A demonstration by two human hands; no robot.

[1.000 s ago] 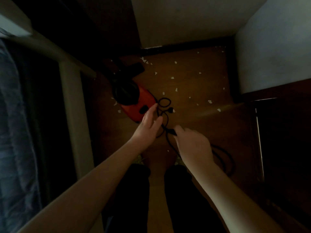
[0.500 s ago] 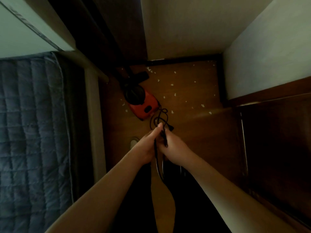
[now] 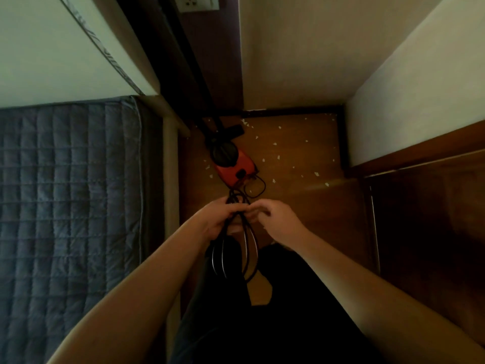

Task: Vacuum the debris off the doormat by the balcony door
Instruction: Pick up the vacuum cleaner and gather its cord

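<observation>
The left hand (image 3: 223, 219) has its grip closed round a bundle of black power cord (image 3: 245, 245), whose loops hang down in front of the person's dark trousers. Gathering the slack this way keeps the cable off the floor and free of tangles before it goes to a socket — one shows on the wall above, a wall outlet (image 3: 199, 2) at the top edge. The right hand (image 3: 275, 219) sits just beside the left, fingers curled at the top of the loops; in this dim light it seems to pinch a strand, though that grip is hard to confirm.

The cord runs on from the hands to the red vacuum cleaner (image 3: 235, 165), which lies on the wooden floor (image 3: 301, 206) beyond them, near the bed frame, apart from both hands. Pale debris (image 3: 278, 157) is scattered over the floor around and past the machine — untouched so far. No doormat can be made out clearly here.
</observation>
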